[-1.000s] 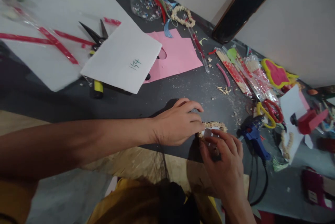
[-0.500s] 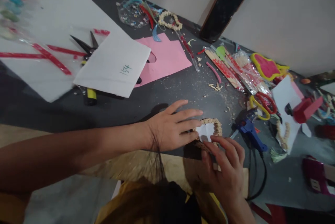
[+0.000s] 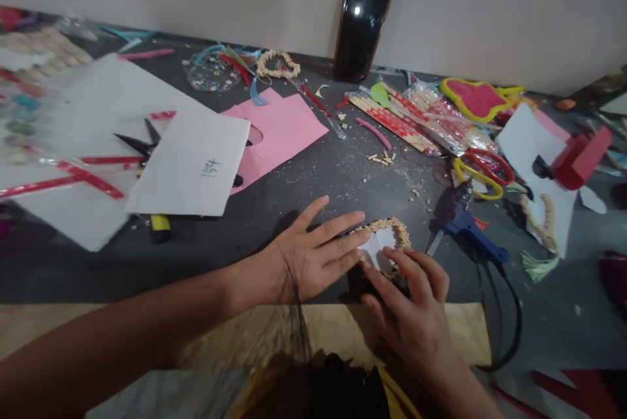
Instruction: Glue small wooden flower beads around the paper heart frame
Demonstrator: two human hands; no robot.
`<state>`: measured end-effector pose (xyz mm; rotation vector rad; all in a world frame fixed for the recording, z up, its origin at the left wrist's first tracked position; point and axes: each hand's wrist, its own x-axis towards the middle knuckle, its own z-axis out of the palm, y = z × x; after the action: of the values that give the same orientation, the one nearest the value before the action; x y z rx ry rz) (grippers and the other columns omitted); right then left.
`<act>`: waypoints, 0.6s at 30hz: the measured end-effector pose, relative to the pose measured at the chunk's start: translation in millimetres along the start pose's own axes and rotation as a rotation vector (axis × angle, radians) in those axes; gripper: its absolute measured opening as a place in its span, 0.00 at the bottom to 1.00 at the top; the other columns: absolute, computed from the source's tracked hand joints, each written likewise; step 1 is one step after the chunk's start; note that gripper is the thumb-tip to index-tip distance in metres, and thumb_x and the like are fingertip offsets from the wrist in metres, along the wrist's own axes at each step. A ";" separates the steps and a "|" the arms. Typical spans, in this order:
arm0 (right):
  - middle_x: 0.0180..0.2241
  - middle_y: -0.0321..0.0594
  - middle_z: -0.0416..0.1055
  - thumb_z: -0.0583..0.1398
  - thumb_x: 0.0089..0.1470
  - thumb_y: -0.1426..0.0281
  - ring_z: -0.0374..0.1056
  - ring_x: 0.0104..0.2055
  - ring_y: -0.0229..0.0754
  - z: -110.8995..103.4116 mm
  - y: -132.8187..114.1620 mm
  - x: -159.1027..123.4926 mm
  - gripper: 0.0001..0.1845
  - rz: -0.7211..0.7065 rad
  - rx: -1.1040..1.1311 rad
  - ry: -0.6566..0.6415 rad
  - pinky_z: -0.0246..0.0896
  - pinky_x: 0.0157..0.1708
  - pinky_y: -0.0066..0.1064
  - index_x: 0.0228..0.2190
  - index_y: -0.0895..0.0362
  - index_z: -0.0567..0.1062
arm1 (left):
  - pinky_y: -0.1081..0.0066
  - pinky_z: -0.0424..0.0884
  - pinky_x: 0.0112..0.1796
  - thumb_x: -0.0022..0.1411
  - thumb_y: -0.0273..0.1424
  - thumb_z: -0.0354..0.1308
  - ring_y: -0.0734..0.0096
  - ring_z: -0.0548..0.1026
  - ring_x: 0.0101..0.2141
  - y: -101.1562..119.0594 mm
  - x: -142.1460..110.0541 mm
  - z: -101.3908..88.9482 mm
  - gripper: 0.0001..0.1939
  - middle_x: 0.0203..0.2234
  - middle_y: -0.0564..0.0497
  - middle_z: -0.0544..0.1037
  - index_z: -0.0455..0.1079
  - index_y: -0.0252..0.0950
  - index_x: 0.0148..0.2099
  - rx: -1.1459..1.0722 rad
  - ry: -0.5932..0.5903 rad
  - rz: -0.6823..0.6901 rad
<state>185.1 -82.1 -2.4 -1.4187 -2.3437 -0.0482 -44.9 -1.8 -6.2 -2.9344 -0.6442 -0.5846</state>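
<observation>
A small rounded piece with a rim of pale, bead-like bits and white paper in its middle lies near the table's front edge. My left hand is flat with its fingers spread, the fingertips touching the left side of the rim. From the lower right, my right hand reaches over the piece. Its fingers are apart and bent a little, with fingertips resting on the paper and the lower rim, hiding part of both. A blue glue gun lies just right of the right hand.
Dark phone leaning on the wall. Pink paper, a white card over black-tipped pliers, and crumbs lie on the grey table. Scissors and packaged sticks are at right. The glue gun's cord hangs over the front edge.
The camera view has tilted, so the phone appears more upright. My right fingers have shifted slightly over the paper toward the lower left rim. The left hand stays spread at the piece.
</observation>
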 end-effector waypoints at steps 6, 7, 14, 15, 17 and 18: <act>0.51 0.46 0.64 0.62 0.56 0.69 0.56 0.54 0.54 -0.5 -0.8 1.3 0.16 0.018 0.001 -0.012 0.58 0.50 0.51 0.47 0.50 0.74 | 0.41 0.36 0.64 0.70 0.28 0.49 0.57 0.60 0.62 0.0 1.2 1.9 0.13 0.59 0.51 0.70 0.71 0.39 0.51 -0.049 0.026 -0.032; 0.51 0.46 0.64 0.62 0.56 0.69 0.56 0.54 0.54 -0.4 -0.8 1.5 0.16 0.017 0.002 -0.014 0.58 0.50 0.51 0.47 0.51 0.74 | 0.41 0.37 0.64 0.70 0.28 0.49 0.56 0.60 0.62 -0.3 1.2 1.8 0.13 0.59 0.51 0.70 0.71 0.40 0.52 -0.055 0.016 -0.034; 0.52 0.44 0.64 0.61 0.56 0.70 0.56 0.55 0.54 0.5 0.6 0.8 0.17 0.035 0.008 -0.019 0.57 0.50 0.51 0.47 0.48 0.73 | 0.42 0.37 0.64 0.69 0.27 0.49 0.57 0.59 0.63 -1.6 1.6 3.2 0.13 0.59 0.52 0.70 0.71 0.41 0.51 -0.079 -0.002 -0.048; 0.51 0.44 0.64 0.62 0.55 0.70 0.56 0.55 0.54 -0.1 0.7 1.3 0.17 0.041 0.021 -0.018 0.58 0.50 0.51 0.47 0.48 0.73 | 0.43 0.37 0.64 0.69 0.27 0.49 0.57 0.59 0.63 -1.7 1.5 3.4 0.13 0.59 0.52 0.70 0.71 0.40 0.51 -0.086 0.003 -0.049; 0.50 0.44 0.66 0.62 0.55 0.71 0.58 0.54 0.53 -1.9 0.5 3.8 0.17 0.063 0.047 0.000 0.59 0.50 0.49 0.48 0.49 0.73 | 0.43 0.36 0.64 0.69 0.26 0.48 0.56 0.59 0.62 -1.8 1.1 3.6 0.14 0.59 0.51 0.70 0.71 0.40 0.51 -0.101 0.014 -0.051; 0.48 0.44 0.67 0.63 0.54 0.71 0.59 0.52 0.52 -2.8 0.1 5.8 0.18 0.080 0.052 0.014 0.59 0.50 0.47 0.48 0.50 0.72 | 0.43 0.36 0.64 0.68 0.26 0.48 0.56 0.59 0.62 -1.8 0.8 3.5 0.14 0.59 0.51 0.70 0.71 0.40 0.51 -0.110 0.014 -0.050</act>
<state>183.7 -77.9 2.2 -1.4808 -2.2575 0.0241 -43.8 0.7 -9.2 -3.0200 -0.7080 -0.6656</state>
